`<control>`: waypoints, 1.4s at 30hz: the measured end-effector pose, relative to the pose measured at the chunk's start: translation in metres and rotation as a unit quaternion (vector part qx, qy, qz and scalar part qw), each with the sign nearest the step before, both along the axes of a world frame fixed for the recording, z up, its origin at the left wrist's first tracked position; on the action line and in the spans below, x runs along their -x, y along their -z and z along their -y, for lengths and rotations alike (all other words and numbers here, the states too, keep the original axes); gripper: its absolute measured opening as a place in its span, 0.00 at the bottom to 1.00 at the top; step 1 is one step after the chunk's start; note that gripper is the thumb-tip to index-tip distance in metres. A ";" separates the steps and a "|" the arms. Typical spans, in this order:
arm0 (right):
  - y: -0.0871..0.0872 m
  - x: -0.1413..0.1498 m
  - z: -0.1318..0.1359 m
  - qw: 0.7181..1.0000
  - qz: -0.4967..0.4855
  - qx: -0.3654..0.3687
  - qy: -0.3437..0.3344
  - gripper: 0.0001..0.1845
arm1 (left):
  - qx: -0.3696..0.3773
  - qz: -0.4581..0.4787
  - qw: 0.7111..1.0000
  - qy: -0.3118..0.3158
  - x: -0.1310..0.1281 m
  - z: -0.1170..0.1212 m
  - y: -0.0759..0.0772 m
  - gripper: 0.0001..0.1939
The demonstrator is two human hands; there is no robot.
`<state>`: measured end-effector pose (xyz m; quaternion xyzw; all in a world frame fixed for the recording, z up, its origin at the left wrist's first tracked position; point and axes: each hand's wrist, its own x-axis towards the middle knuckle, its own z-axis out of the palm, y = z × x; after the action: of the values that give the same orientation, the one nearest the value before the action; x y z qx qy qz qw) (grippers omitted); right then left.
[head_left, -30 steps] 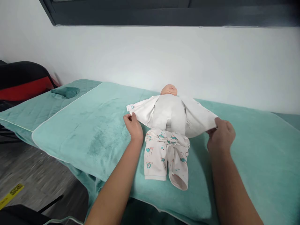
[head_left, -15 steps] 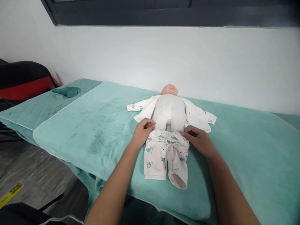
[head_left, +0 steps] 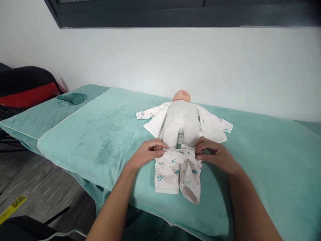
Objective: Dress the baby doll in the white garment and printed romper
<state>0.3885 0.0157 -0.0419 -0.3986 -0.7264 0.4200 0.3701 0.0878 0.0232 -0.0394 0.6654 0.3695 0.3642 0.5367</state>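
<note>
A baby doll (head_left: 181,120) with a white cloth body lies on its back on a teal towel (head_left: 107,140), head toward the wall. An open white printed shirt (head_left: 213,125) is spread under it to both sides. Small white printed trousers (head_left: 177,174) lie below the doll's legs. My left hand (head_left: 146,154) pinches the left end of the trousers' waistband. My right hand (head_left: 213,154) pinches the right end. Both hands are closed on the fabric just below the doll's leg stubs.
The towel covers a padded table with a teal quilted sheet (head_left: 32,117) that runs left. A black and red chair (head_left: 25,88) stands at far left. A white wall rises behind. Grey floor with a yellow tape mark (head_left: 11,209) lies at lower left.
My hands let go of the shirt's two edges, came in to the trousers' waistband and gripped it. The waistband has slid down off the doll's legs toward me.
</note>
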 end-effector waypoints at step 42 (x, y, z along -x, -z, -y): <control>0.019 0.029 0.002 0.883 0.177 -0.316 0.298 0.08 | -0.075 0.043 0.980 -0.180 -0.030 -0.015 0.013 0.07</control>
<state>0.3594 0.0138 -0.0612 -0.5256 -0.7210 -0.0396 0.4498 0.1182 0.0384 -0.0524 0.6101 0.4311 0.5098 0.4267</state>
